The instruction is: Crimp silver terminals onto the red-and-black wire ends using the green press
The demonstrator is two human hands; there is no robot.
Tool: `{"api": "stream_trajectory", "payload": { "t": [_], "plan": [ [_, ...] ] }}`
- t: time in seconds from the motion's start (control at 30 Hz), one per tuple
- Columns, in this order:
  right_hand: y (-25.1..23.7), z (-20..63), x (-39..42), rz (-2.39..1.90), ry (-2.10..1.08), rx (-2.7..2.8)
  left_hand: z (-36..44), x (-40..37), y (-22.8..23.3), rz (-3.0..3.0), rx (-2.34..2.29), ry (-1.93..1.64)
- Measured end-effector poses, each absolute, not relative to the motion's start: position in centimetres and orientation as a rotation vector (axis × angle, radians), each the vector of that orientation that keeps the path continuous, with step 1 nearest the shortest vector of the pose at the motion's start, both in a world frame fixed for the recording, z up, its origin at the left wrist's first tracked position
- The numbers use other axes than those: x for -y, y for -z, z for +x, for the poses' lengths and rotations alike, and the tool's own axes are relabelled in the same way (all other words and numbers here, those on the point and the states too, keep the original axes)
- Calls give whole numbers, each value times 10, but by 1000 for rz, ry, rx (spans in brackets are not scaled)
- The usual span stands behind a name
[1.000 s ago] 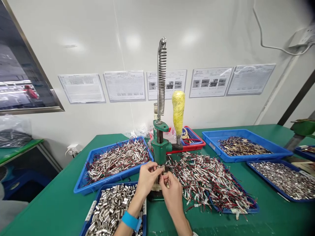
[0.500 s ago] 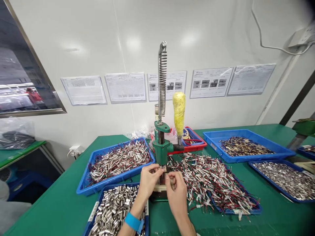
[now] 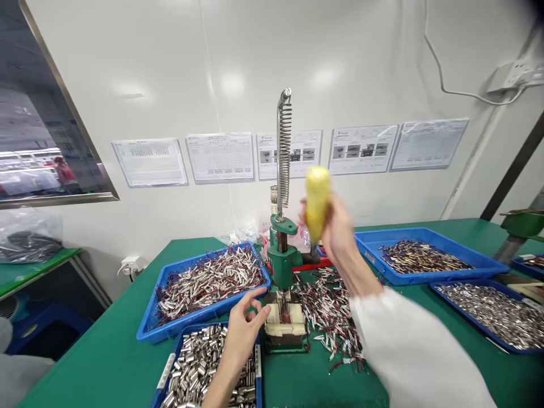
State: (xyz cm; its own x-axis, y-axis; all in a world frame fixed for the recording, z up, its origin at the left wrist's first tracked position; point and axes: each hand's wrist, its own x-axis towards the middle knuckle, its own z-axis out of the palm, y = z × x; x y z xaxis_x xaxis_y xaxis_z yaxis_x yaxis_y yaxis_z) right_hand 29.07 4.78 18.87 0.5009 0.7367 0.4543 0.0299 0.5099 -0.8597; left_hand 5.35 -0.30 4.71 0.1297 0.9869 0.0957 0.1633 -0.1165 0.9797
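Green hand press (image 3: 282, 264) stands mid-bench. Step in hand looks to be working its lever: right hand (image 3: 339, 226), blurred, is wrapped round the yellow handle (image 3: 317, 198), just right of the coil spring (image 3: 285, 153). Left hand (image 3: 243, 326) rests left of the pale base block (image 3: 294, 322), thumb and forefinger parted, nothing seen between; contact with the press unclear. Next move seems to call for a firm pull, left hand clear.
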Motion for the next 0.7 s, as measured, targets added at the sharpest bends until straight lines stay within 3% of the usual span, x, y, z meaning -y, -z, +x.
{"api": "stream_trajectory", "payload": {
  "t": [0.13, 0.23, 0.4, 0.53, 0.7],
  "plan": [
    [-197, 276, 3, -573, -719, 1175, 67, 1, -47, 1490, -1184, -1079],
    [-182, 278, 21, -583, -734, 1178, 82, -7, -39, 1503, -1152, -1080],
    [-84, 310, 61, -1206, -426, 1297, 97, -27, -30, 1511, -1152, -1182],
    [15, 329, 102, -1622, -278, 1842, 97, -29, -36, 1471, -1071, -1130],
    [57, 320, 106, -1645, -42, 2031, 88, 11, -50, 1150, -982, -964]
  ]
}}
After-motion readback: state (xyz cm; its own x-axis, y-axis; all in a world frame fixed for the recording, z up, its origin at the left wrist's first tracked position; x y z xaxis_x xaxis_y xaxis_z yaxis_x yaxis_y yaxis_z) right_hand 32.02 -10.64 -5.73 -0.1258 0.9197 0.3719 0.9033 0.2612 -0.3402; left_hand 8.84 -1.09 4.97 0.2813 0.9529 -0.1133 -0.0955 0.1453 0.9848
